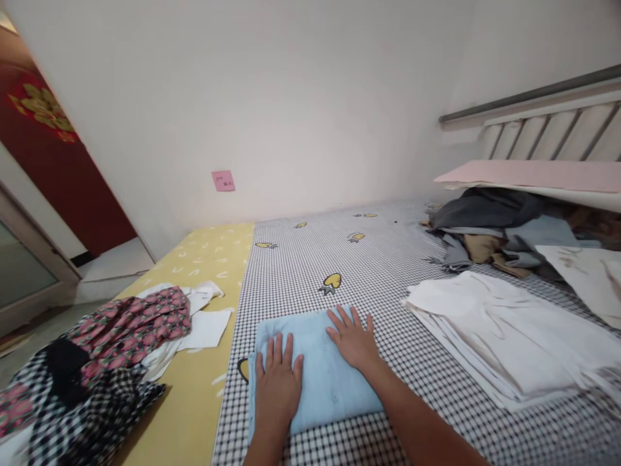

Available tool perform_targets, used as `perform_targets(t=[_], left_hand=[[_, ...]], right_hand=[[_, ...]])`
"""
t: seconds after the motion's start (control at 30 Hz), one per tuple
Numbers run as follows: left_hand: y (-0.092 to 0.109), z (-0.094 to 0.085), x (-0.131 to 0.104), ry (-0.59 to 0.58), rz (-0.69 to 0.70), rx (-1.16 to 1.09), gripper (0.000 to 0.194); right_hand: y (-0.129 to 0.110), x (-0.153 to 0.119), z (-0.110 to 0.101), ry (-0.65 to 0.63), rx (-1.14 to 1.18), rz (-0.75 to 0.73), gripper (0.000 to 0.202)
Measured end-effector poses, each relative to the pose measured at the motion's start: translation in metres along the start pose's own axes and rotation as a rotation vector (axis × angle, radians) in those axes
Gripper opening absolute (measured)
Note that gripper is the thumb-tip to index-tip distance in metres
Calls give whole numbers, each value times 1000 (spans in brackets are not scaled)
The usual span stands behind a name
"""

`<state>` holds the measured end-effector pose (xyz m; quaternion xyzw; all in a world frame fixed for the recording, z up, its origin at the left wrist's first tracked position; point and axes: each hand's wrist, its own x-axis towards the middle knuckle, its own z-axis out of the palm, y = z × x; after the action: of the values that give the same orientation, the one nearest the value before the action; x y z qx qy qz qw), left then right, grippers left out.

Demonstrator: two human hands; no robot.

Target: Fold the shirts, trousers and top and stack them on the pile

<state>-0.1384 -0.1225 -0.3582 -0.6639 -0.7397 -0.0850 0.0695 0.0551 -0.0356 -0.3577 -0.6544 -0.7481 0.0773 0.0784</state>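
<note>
A light blue garment (323, 388), folded into a flat rectangle with a few small buttons showing, lies on the checked bedsheet (301, 278). My left hand (278, 385) rests flat on its left part, fingers stretched out and pointing away from me. On its upper right part lies my right hand (355, 340), palm down with the fingers spread. Neither hand grips the cloth; both press or rest on top of it.
To the right sits a stack of folded white clothes (499, 330). Behind it dark clothes (485, 213) are heaped under a pink board (533, 175) near the radiator (553, 136). Loose floral and checked clothes (140, 323) lie at left. A pink note (223, 180) is on the wall.
</note>
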Motion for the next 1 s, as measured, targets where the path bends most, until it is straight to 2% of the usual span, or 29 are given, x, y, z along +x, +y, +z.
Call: perform_targets(t=[0.17,0.4,0.53,0.67,0.73,0.83,0.9,1.0], left_hand=[[3,-3,-1,-5,-10,-7,53],[4,-2,-2,8,-26,-50,53],[5,-8,-4,-30,-39,-71,53],[6,-14,-5,-47,-44,-91,54],[7,-17,-3,25,17,-88,53],[7,-19,5,141,207,-73,54],[5,-19,13,92,218,-70,54],[-5,-14,23,-74,26,-80,52]], right_hand=[[-2,-1,-1,-10,-31,10,59],[17,-60,-7,-105,-3,-97,60],[28,-81,-2,-62,-4,-121,59],[31,-80,8,4,-11,-139,58],[32,-78,12,29,-8,-152,58],[34,-77,15,46,-1,-156,57],[35,-77,17,50,6,-163,56],[36,-77,17,49,9,-163,56]])
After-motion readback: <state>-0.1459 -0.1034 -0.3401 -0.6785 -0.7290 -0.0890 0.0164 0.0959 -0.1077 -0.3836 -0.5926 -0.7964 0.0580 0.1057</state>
